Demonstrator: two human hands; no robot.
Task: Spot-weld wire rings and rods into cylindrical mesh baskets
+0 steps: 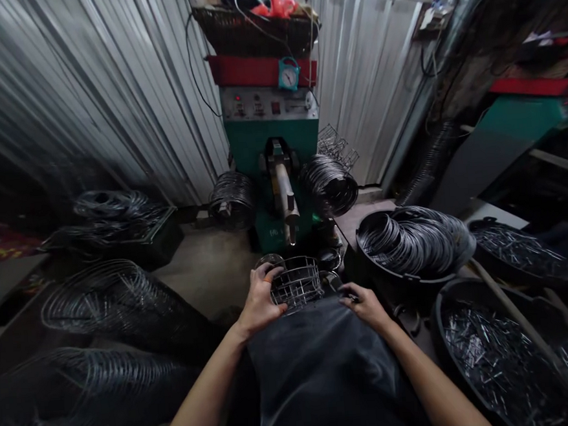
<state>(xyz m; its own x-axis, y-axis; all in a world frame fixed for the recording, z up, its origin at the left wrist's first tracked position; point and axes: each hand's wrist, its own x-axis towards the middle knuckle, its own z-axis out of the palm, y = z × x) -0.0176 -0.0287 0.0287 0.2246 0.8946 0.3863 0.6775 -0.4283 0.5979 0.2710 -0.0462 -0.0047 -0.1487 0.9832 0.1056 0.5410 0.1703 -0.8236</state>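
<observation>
A small round wire basket point(302, 282) of thin metal rods hangs in front of the green machine, above my dark apron point(323, 359). My left hand point(261, 300) grips it from the left side, fingers over the top rim and thumb below. My right hand point(364, 303) is just right of the basket, its fingers closed together around something small and dark that I cannot make out. Near those fingertips is a curved metal piece point(332, 280); whether they touch it is unclear. The machine's pale metal arm point(285, 190) points toward me beyond the basket.
Wire ring bundles point(232, 200) hang left of the machine point(241, 151), with more rings point(330, 184) on its right. At right stand a tub of rings point(417, 242) and a tub of short rods point(492, 347). Stacked wire hoops point(119, 296) lie left.
</observation>
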